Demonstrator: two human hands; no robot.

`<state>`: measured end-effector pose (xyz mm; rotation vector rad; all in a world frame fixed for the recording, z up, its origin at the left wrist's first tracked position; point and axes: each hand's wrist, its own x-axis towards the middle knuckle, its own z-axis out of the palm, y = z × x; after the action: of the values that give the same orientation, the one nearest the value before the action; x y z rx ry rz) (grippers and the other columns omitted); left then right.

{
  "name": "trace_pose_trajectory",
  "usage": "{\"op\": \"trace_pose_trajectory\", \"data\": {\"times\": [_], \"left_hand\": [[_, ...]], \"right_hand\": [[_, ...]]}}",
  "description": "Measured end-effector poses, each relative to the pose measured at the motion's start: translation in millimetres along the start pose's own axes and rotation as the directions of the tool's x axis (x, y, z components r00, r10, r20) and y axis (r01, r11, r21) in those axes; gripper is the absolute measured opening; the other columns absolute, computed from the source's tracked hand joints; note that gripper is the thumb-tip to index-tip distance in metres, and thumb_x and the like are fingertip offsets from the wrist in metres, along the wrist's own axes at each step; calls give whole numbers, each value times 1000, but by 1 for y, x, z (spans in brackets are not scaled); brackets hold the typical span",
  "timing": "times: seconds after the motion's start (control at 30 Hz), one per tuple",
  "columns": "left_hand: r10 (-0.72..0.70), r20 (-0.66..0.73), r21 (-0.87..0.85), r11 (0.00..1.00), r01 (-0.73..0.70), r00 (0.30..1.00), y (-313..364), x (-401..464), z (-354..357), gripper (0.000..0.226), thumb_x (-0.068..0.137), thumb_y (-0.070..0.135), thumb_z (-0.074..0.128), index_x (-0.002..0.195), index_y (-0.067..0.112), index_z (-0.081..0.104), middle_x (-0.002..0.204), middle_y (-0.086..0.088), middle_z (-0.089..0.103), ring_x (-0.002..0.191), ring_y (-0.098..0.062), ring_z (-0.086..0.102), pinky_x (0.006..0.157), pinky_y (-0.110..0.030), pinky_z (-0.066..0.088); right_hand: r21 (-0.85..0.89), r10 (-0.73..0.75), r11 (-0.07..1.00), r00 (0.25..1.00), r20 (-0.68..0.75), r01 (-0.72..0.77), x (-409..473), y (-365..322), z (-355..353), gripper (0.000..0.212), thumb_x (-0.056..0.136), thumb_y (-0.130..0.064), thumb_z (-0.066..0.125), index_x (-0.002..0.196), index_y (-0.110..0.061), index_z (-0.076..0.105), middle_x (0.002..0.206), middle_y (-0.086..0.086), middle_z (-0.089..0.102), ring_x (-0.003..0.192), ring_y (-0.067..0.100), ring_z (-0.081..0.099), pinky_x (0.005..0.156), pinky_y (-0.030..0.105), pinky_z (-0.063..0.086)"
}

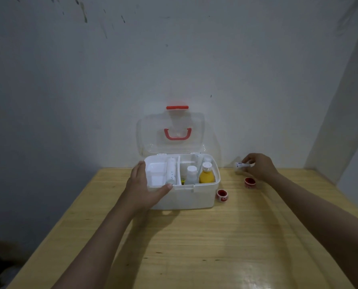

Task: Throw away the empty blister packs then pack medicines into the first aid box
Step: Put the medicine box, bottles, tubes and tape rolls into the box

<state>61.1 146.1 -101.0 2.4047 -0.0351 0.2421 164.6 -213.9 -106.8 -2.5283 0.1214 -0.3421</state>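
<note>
Bare wooden table (194, 247) fills the foreground, my two forearms reaching across it toward the first aid box (186, 197), which stands open against the wall with its clear lid (171, 134) tipped back. My left hand (142, 188) braces the box's near left corner — fingers straight along the side, thumb laid on the front rim, nothing held. My right hand (257, 165), off to the box's right, pinches a small white tube (241, 165) between curled fingers and thumb, just above the tabletop.

Packing looks well along, I'd judge: a yellow bottle (206, 175) and a clear white-capped bottle (191, 174) stand in the right compartment, and a long white tube (170, 171) lies in the tray on the left. No blister packs show anywhere, so that part seems finished. Left to go in — the tube in my grip and two small red-and-white rolls (222, 195) (250, 182) lying beside the box.
</note>
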Motion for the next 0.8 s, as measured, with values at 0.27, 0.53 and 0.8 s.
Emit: {"op": "trace_pose_trajectory", "data": {"times": [0.27, 0.53, 0.8], "left_hand": [[14, 5, -28, 1000, -14, 1000, 0, -1, -3, 111, 61, 75, 63, 147, 26, 12, 156, 4, 16, 139, -23, 26, 106, -48, 38], [5, 29, -53, 999, -4, 1000, 7, -6, -6, 114, 69, 65, 66, 151, 18, 0, 159, 0, 4, 143, -24, 17, 113, -42, 26], [-15, 46, -122, 992, 20, 999, 6, -8, -6, 118, 68, 65, 67, 151, 20, -6, 160, 1, 0, 145, -26, 13, 110, -43, 26]], "right_hand": [[168, -249, 950, 962, -109, 265, -38, -73, -44, 25, 76, -17, 75, 100, -13, 72, 91, 8, 71, 73, 17, 64, 56, 10, 45], [72, -510, 859, 860, 21, 507, -78, -181, -40, 27, 79, -18, 72, 106, -13, 71, 98, 2, 65, 79, 12, 61, 64, 14, 43], [-47, -530, 817, 780, 333, 575, -87, -233, 20, 27, 77, -16, 74, 103, -10, 72, 104, 7, 72, 81, 14, 63, 70, 21, 45]]}}
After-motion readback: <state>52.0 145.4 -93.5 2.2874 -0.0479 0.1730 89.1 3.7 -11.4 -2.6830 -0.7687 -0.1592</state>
